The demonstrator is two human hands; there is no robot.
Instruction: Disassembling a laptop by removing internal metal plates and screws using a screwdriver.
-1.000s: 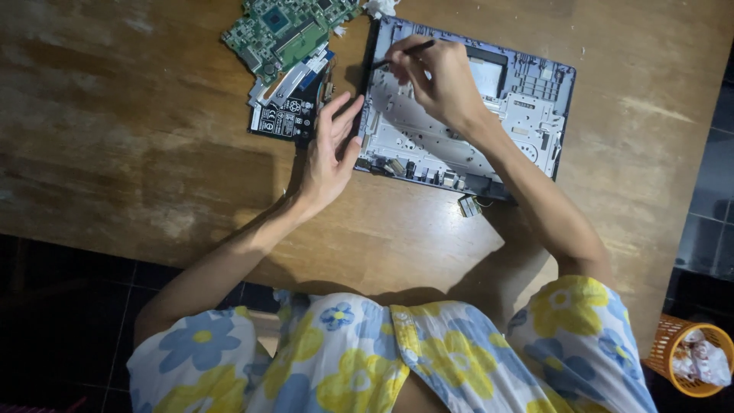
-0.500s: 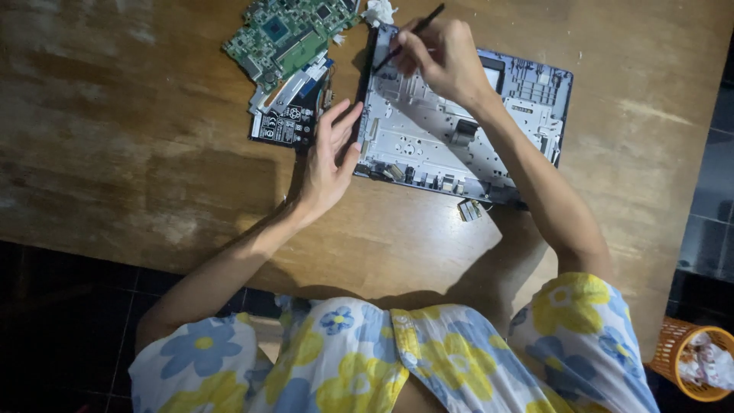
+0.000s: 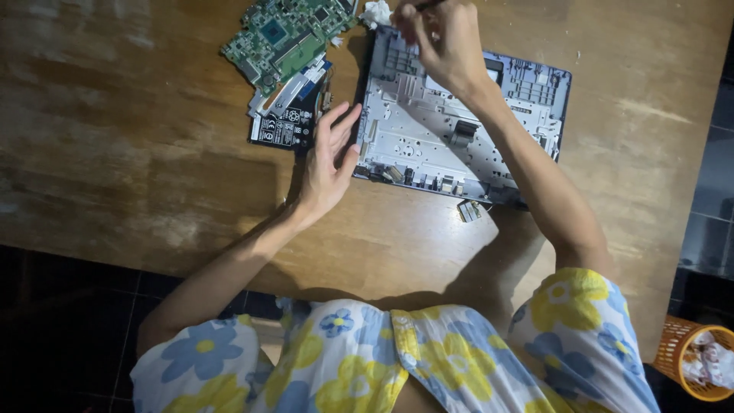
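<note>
An opened laptop base (image 3: 428, 145), silver-grey inside with a dark rim, lies on a wooden table (image 3: 115, 138). My left hand (image 3: 327, 164) rests flat, fingers spread, against the base's left edge. My right hand (image 3: 440, 38) hovers over the base's far left corner, fingers closed on a thin dark tool (image 3: 422, 6) that sticks out past the top of the view. A white crumpled wad (image 3: 376, 11) lies just left of that hand.
A green circuit board (image 3: 287, 34) lies at the far left of the base, over a black battery pack (image 3: 283, 126) and flat cables. A small loose part (image 3: 469, 210) sits near the base's front edge. An orange basket (image 3: 699, 359) stands on the floor at right.
My right hand with the tool has moved from the middle of the base toward its far left corner. The left hand has stayed against the base's edge.
</note>
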